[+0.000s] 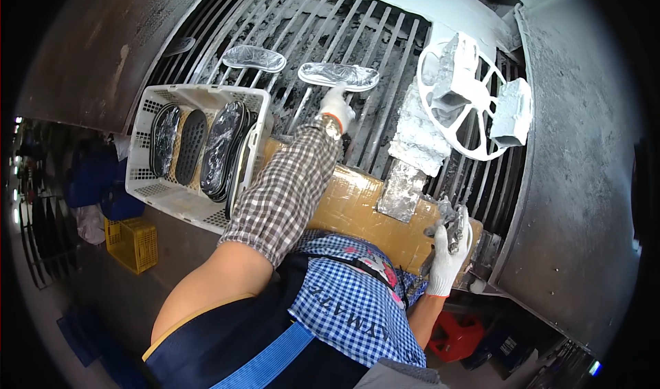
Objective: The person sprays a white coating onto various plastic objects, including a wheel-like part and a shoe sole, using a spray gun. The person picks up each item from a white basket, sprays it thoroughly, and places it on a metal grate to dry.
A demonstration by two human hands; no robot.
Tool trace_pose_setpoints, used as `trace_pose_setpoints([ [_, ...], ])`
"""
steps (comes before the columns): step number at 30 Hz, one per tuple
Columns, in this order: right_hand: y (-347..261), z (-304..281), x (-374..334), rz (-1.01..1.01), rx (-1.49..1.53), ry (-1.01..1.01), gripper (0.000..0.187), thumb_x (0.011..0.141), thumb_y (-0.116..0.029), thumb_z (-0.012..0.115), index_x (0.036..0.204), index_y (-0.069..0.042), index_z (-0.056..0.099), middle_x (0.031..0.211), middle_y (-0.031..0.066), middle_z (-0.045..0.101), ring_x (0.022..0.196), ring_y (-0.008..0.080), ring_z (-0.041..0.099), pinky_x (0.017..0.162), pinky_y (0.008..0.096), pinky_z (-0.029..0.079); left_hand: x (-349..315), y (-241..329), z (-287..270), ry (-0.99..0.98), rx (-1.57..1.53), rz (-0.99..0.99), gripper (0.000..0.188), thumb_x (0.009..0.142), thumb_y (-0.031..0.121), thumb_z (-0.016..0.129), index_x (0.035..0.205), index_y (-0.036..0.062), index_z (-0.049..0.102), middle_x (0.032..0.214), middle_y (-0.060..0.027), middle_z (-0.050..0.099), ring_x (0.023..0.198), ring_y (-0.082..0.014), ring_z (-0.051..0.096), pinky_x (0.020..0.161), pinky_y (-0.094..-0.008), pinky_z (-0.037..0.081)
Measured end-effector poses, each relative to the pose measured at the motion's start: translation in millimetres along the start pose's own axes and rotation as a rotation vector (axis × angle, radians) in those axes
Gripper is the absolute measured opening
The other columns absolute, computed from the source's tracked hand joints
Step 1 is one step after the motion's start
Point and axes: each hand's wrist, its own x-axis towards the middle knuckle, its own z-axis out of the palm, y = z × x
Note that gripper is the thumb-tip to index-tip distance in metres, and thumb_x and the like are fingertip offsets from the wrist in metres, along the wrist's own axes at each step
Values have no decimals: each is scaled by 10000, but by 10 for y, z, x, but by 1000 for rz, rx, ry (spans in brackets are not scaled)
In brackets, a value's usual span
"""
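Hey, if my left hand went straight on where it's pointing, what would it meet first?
The shiny, sole-shaped piece on the metal bars. Your left hand overlaps its near edge in the picture, though actual contact is hard to judge.

Soles (223, 148) in crate (173, 202) at left, more soles (338, 74) on grate (375, 121) behind cardboard (350, 200), wheel (480, 105) at right

Orange-edged white gloves (337, 104) cover the hands (445, 262). The sleeve (289, 186) is brown-checked, the apron (347, 310) blue gingham, the shirt (206, 341) dark with yellow trim.
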Motion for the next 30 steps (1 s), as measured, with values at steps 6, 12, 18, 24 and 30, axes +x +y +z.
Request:
trace_pose_setpoints([
  [6,59,87,19,38,23,-10,662,1004,-33,666,1618,-4,421,1203,86,645,902,158,665,849,322,568,-1856,-82,136,-376,376,97,373,988,259,742,1269,33,646,1046,-46,705,906,-144,660,809,-318,549],
  [12,220,-17,108,-21,-143,-79,611,1047,-25,595,1626,3,402,1435,135,629,1171,182,643,1035,339,512,-3047,639,-583,-141,1110,991,482,912,77,776,1377,8,669,1102,-103,758,965,-121,720,867,-286,607],
  [18,96,121,115,11,-131,-130,621,1054,-50,614,1633,1,396,1446,128,620,1200,177,626,1049,336,501,-3187,1215,-1696,762,1676,928,952,782,368,838,1564,3,436,1275,-263,658,1170,-418,656,1049,-495,528],
  [24,172,129,172,-39,-221,-145,624,1049,-58,624,1630,2,403,1447,126,618,1183,171,630,1041,329,501,-3299,1142,-2025,681,1645,441,1052,792,400,844,1639,47,329,1387,-306,612,1279,-444,618,1118,-488,479],
  [30,232,93,197,-104,-270,-135,615,1041,-69,632,1615,12,425,1445,127,619,1165,168,634,1031,322,503,-3270,1191,-2019,654,1504,467,942,797,369,849,1578,18,456,1380,-297,645,1264,-368,658,1104,-418,500],
])
